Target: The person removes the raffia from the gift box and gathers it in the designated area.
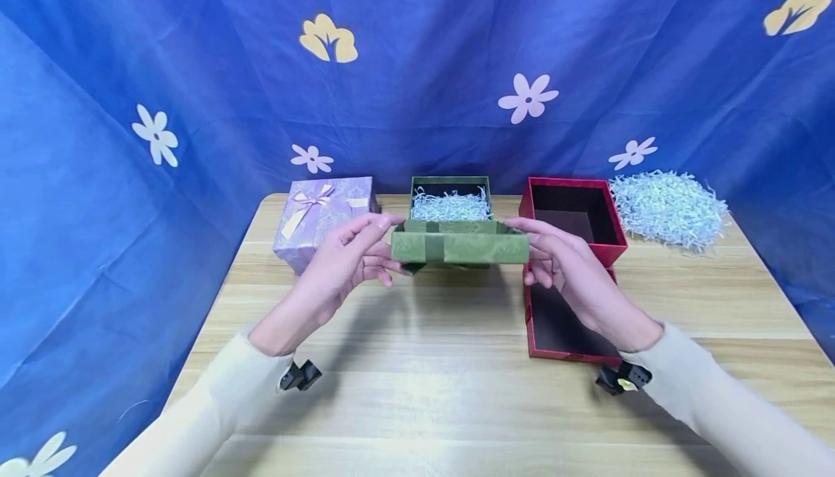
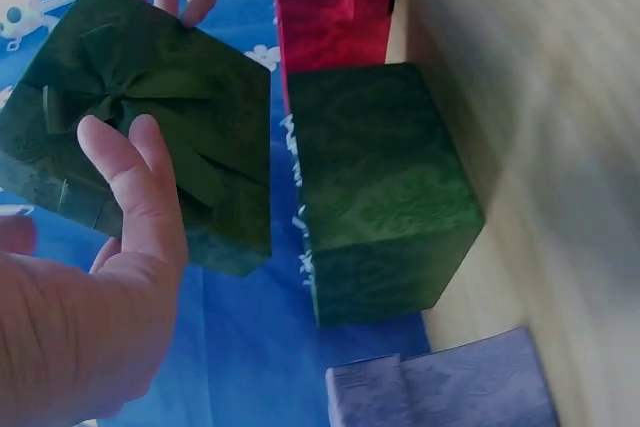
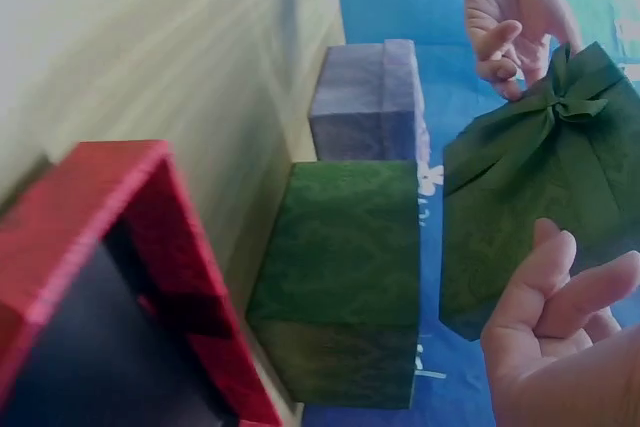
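Both hands hold a green lid [image 1: 479,245] by its opposite ends, above the table and in front of the green box. My left hand [image 1: 346,256] grips the left end, thumb on the upper edge and fingers below. At the other end, my right hand [image 1: 567,267] has it between thumb and fingers. The lid's bow [image 2: 112,97] shows on its outer face in both wrist views; in the head view the hollow side faces up. Behind it stands the open green box [image 3: 340,247], with pale blue shredded paper [image 1: 450,206] inside.
A lavender gift box [image 1: 326,216] with a ribbon bow stands at left. To the right is an open red box [image 1: 609,254], with a red lid [image 1: 567,317] lying hollow side up before it. A heap of pale shredded paper [image 1: 668,209] lies at the far right.
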### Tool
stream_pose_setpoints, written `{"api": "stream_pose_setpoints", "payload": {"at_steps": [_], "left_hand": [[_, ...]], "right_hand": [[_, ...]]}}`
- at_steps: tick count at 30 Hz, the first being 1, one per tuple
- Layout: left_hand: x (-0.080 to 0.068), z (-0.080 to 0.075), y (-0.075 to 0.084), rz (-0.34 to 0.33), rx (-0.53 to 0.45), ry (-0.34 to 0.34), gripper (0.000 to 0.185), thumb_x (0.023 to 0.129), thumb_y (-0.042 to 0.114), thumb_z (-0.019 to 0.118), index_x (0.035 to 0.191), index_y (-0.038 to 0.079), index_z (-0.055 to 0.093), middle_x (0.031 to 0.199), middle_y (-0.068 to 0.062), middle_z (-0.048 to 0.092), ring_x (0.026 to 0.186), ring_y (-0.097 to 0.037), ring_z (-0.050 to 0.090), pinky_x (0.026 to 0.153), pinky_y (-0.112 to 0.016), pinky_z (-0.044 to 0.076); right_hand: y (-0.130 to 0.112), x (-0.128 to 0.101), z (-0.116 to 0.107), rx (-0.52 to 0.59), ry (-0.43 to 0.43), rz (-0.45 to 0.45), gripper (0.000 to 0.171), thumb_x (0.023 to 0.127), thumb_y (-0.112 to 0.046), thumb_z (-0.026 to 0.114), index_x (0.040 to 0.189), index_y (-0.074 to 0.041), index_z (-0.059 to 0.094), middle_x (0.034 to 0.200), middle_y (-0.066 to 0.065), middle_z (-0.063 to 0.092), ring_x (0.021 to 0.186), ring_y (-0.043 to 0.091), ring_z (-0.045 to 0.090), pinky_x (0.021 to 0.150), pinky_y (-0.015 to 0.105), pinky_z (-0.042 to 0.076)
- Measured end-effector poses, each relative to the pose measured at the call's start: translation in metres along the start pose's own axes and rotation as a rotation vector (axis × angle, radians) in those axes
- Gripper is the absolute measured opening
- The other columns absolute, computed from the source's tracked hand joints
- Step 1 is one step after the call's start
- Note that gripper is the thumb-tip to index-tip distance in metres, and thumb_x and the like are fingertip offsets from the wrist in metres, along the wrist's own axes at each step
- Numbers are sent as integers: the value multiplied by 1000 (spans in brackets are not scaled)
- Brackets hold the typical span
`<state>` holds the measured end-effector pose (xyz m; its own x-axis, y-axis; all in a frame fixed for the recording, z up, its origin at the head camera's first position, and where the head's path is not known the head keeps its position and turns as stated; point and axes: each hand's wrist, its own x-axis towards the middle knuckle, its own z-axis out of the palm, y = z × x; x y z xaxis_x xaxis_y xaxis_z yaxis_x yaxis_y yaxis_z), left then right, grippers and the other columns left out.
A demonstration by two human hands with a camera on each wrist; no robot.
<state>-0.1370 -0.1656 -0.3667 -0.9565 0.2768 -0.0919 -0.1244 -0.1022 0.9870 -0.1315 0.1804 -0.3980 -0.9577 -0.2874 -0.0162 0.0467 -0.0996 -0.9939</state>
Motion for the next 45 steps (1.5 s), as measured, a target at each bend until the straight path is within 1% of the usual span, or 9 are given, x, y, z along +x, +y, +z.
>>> {"api": "stream_pose_setpoints", "payload": {"at_steps": [2, 5, 10, 15, 24, 28, 34, 39, 45], "left_hand": [[-5, 0, -5, 4, 2, -10, 49, 113, 28, 63, 151, -3, 57, 95, -12, 69, 81, -21, 74, 68, -32, 62], [-11, -1, -13, 12, -4, -35, 48, 111, 18, 66, 152, -4, 55, 97, -13, 66, 80, -18, 68, 70, -30, 60], [-20, -4, -31, 38, 72, -92, 52, 107, 6, 68, 156, -1, 52, 103, -11, 72, 84, -18, 68, 83, -32, 60], [-28, -8, -46, 39, 135, -116, 63, 102, 4, 75, 160, 9, 52, 121, -16, 70, 99, -21, 73, 96, -34, 59], [-40, -6, -73, 25, 192, -147, 83, 96, 0, 79, 168, 21, 43, 145, -22, 56, 107, -26, 69, 91, -29, 57], [-43, -6, -80, 42, 219, -149, 84, 97, 1, 79, 169, 20, 41, 153, -21, 54, 104, -26, 69, 86, -27, 56], [-44, -11, -92, 25, 210, -176, 82, 100, 0, 75, 171, 17, 38, 165, -24, 42, 106, -26, 69, 92, -32, 59], [-41, -15, -99, -2, 199, -181, 81, 102, -1, 73, 172, 17, 35, 169, -23, 39, 107, -25, 70, 93, -36, 61], [-38, -16, -106, -17, 210, -199, 84, 102, -4, 71, 173, 13, 31, 172, -27, 30, 102, -25, 71, 91, -33, 61]], "right_hand": [[4, -5, 0, -15, -12, 7, 43, 115, -26, 54, 154, -9, 61, 85, 3, 63, 63, 17, 51, 71, 30, 58], [11, -12, 1, -21, -19, 26, 46, 115, -29, 59, 155, -9, 59, 101, 4, 65, 72, 17, 58, 73, 31, 59], [23, -21, -1, -13, -44, 49, 47, 113, -24, 62, 158, -10, 56, 103, 8, 57, 85, 18, 61, 80, 32, 61], [36, -27, -6, -5, -101, 61, 50, 111, -16, 64, 159, -11, 52, 124, 17, 60, 99, 22, 66, 89, 35, 61], [55, -38, -4, -96, -125, 66, 60, 105, -11, 72, 161, -13, 49, 151, 22, 53, 132, 32, 58, 102, 37, 57], [64, -42, -2, -106, -134, 53, 63, 102, -6, 74, 160, -11, 48, 153, 23, 53, 134, 36, 57, 102, 32, 56], [77, -43, 4, -149, -135, 75, 65, 101, -6, 76, 159, -9, 48, 152, 23, 53, 131, 39, 56, 96, 32, 57], [74, -41, 11, -250, -135, 95, 67, 100, -6, 76, 160, -10, 48, 155, 20, 51, 132, 40, 55, 90, 34, 58], [69, -39, 19, -369, -158, 125, 73, 98, 0, 72, 164, -7, 42, 163, 24, 44, 145, 46, 49, 103, 44, 53]]}}
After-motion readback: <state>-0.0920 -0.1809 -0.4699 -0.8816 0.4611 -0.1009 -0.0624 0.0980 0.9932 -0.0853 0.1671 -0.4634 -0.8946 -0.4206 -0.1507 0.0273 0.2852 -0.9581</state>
